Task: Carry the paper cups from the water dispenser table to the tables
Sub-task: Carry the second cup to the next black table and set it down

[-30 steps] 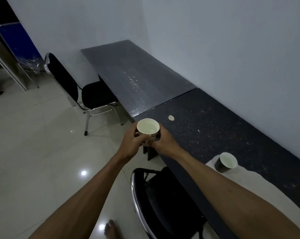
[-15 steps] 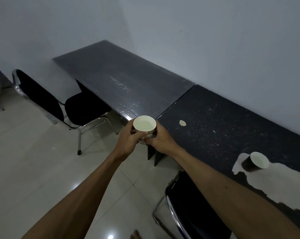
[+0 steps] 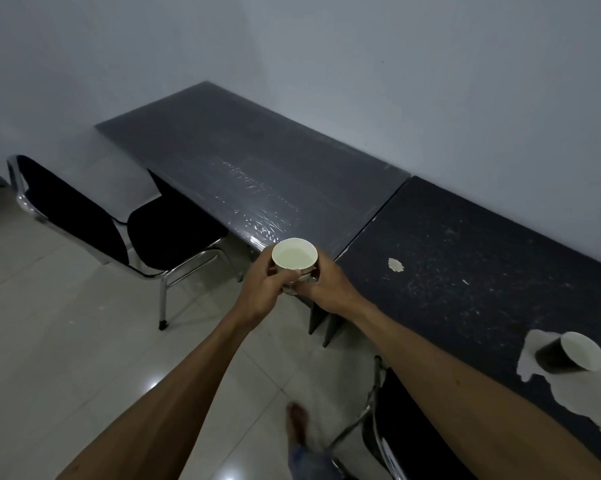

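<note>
as left hand (image 3: pixel 260 289) grips the paper cup (image 3: pixel 294 257) (perhaps full), right hand (image 3: pixel 330 289) clasps it.

The left forearm (image 3: pixel 188 375) rises from 7 o'clock and the right forearm (image 3: pixel 448 368) from 4 o'clock. Both are bare and stretched forward, and they converge near the middle of the view. The left hand (image 3: pixel 259 289) grips the paper cup (image 3: pixel 294 258) from its 8 o'clock side, with the thumb lying across the near wall just under the rim. The right hand (image 3: pixel 330 289) clasps the cup from its 4 o'clock side, fingers curled round the lower wall. The two hands nearly meet beneath the cup. A bare foot (image 3: pixel 296 422) shows at 6 o'clock, blurred.
</note>
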